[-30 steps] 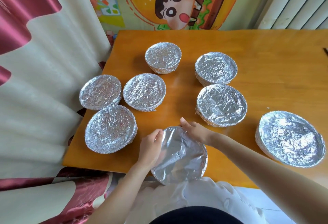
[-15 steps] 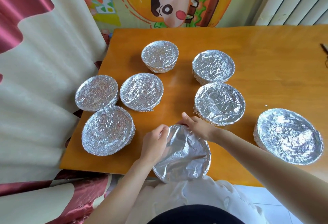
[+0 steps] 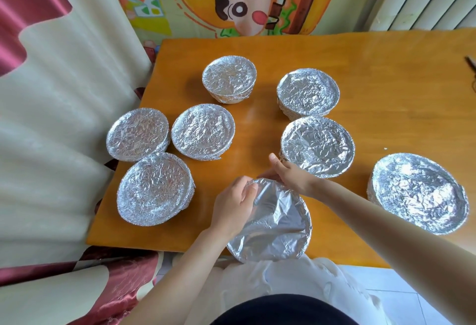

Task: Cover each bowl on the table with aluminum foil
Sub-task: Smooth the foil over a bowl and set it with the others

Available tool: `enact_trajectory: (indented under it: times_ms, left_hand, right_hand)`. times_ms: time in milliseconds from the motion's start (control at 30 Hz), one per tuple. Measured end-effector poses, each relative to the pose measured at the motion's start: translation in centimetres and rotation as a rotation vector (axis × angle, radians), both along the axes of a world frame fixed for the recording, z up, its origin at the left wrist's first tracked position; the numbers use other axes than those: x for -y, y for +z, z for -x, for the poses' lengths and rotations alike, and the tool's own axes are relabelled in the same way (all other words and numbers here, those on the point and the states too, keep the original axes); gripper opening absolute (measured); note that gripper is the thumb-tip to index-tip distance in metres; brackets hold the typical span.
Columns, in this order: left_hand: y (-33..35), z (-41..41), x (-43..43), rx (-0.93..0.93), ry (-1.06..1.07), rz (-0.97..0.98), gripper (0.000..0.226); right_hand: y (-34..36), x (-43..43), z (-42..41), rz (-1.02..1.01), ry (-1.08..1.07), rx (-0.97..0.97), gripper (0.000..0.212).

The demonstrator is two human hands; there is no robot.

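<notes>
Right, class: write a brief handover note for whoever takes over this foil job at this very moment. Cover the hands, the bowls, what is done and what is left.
Left hand: grips the foil at the far-left rim of the near bowl.
Right hand: pinches the foil at its far rim.
Near bowl: at the table's near edge, foil laid over.
Done: seven other bowls look fully covered.
Left: finish crimping the near bowl's rim.

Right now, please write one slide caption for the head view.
Left hand and right hand crimp foil around the near bowl; seven covered bowls stand on the table.
</notes>
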State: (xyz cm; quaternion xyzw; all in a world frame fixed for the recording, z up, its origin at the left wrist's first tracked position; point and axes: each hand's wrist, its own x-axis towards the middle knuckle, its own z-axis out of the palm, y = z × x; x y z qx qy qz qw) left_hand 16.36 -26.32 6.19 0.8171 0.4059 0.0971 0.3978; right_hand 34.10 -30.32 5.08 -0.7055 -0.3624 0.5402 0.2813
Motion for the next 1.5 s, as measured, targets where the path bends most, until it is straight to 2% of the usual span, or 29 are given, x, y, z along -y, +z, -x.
enact_trajectory:
  times_ms: [200,400,500,600,800,1033,1267,1367,1500]
  left_hand:
    - [0.0,0.2,0.5,0.031,0.012,0.023,0.030]
    - [0.1,-0.1,0.3,0.012,-0.003,-0.014,0.030]
    - [-0.1,0.1,0.5,0.000,-0.011,-0.014,0.023]
    - [0.0,0.2,0.9,0.012,-0.016,-0.041,0.029]
    - [0.2,0.2,0.4,0.037,0.009,-0.050,0.031]
    - [0.1,0.4,1.1,0.081,0.002,-0.042,0.029]
    - [0.4,0.7,0.5,0.132,0.049,-0.013,0.028]
    - [0.2,0.9,0.6,0.151,0.057,-0.016,0.032]
    - [0.3,0.8,0.8,0.167,0.063,-0.020,0.025]
  right_hand:
    - [0.2,0.0,0.4,0.090,0.102,0.078,0.078]
    - [0.2,-0.7,-0.2,0.115,0.111,-0.082,0.082]
    - [0.1,-0.9,0.2,0.135,0.181,-0.020,0.085]
    - [-0.1,-1.0,0.2,0.132,0.208,0.018,0.085]
    - [0.0,-1.6,-0.2,0.186,0.199,-0.182,0.089]
    - [0.7,-1.6,0.3,0.234,0.287,-0.128,0.086]
    - [1.6,-1.3,-0.3,0.216,0.201,-0.313,0.087]
    - [1.2,-1.1,0.1,0.217,0.208,-0.344,0.086]
    - [1.0,-1.4,-0.3,0.196,0.200,-0.325,0.093]
